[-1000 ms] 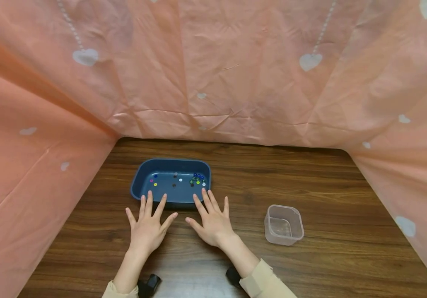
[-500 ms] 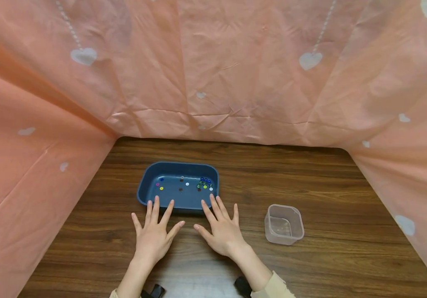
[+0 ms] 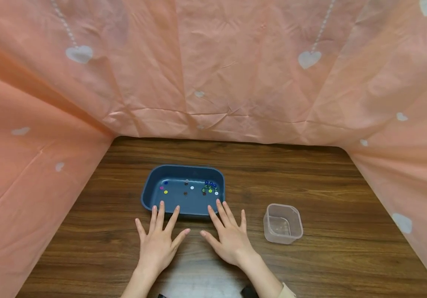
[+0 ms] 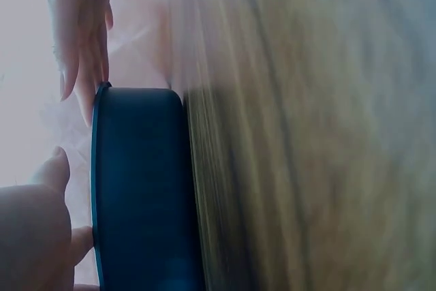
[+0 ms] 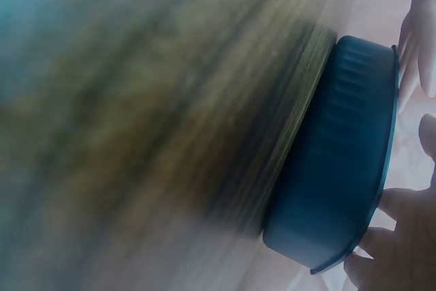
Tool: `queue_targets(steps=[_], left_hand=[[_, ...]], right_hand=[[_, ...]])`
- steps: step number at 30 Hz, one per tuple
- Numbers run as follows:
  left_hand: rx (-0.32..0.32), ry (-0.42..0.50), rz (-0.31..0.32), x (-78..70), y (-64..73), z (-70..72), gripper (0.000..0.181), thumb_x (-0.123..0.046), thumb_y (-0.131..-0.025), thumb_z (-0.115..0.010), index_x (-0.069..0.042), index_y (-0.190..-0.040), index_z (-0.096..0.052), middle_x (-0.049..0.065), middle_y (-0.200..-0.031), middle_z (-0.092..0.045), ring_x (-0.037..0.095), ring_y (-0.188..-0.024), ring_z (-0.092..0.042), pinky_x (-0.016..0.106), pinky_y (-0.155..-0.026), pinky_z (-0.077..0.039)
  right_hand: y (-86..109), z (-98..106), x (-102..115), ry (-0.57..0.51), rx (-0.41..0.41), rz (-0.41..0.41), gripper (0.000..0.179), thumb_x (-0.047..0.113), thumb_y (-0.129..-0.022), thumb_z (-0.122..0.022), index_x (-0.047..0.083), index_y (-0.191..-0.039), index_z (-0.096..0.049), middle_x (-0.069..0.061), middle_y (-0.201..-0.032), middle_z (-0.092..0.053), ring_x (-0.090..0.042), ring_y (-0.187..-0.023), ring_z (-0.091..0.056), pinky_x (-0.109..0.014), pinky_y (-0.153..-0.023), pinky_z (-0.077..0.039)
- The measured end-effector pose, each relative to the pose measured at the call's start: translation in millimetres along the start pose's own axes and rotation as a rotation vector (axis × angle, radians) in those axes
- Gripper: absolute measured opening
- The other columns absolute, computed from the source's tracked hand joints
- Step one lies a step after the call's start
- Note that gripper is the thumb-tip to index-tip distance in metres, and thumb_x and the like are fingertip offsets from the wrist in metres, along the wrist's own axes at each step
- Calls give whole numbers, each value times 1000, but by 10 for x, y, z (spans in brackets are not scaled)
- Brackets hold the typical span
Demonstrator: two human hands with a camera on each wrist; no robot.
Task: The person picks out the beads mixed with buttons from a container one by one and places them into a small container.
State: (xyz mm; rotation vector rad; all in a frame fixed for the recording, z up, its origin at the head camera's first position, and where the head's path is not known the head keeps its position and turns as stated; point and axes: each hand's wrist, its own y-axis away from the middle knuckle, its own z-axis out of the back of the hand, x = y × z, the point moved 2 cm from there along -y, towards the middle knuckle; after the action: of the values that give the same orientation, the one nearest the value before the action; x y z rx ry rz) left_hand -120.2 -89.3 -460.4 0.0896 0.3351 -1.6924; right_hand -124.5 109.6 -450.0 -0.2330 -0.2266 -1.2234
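In the head view, a blue rectangular tub [image 3: 191,203] with rounded corners stands on the wooden table. Several small round pieces lie inside. Blue ones [image 3: 211,184] are bunched with green ones at the right end, and a yellow one [image 3: 166,192] lies at the left; they are too small to identify. My left hand [image 3: 157,246] has its fingers spread, with fingertips at the tub's near rim. Likewise spread, my right hand [image 3: 230,240] reaches the rim's near right corner. Both wrist views show fingertips touching the rim of the tub [image 4: 143,189].
To the right of the tub stands a clear square plastic box [image 3: 283,239]. Pink cloth [image 3: 213,74] with pale hearts hangs behind and at both sides of the table [image 3: 332,198].
The blue tub has slid to the right and toward me, with both spread hands moving along at its near rim. The clear box stays in its place.
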Motion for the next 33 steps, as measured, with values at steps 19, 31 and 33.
queue_targets(steps=[19, 31, 33], left_hand=[[16, -1, 0, -317, 233, -39, 71, -71, -83, -32, -32, -142, -32, 13, -152, -13, 35, -138, -14, 72, -99, 0], [-2, 18, -49, -509, 371, -52, 69, -70, -83, -36, -32, -140, -35, 14, -151, -17, 36, -137, -17, 72, -98, -4], [-1, 1, -58, -525, 389, -57, 69, -71, -83, -34, -33, -140, -35, 13, -151, -18, 36, -137, -17, 72, -98, -6]], right_hand=[[380, 71, -144, -44, -41, -49, 66, 61, -90, -33, 25, -145, -24, 2, -153, -9, -19, -141, -8, -65, -104, -3], [597, 138, -225, -57, -71, -97, 67, 61, -88, -39, 22, -143, -31, 1, -153, -14, -20, -141, -12, -64, -104, -3], [614, 135, -233, -59, -72, -103, 68, 61, -88, -39, 22, -143, -31, 1, -153, -15, -20, -140, -12, -65, -104, -4]])
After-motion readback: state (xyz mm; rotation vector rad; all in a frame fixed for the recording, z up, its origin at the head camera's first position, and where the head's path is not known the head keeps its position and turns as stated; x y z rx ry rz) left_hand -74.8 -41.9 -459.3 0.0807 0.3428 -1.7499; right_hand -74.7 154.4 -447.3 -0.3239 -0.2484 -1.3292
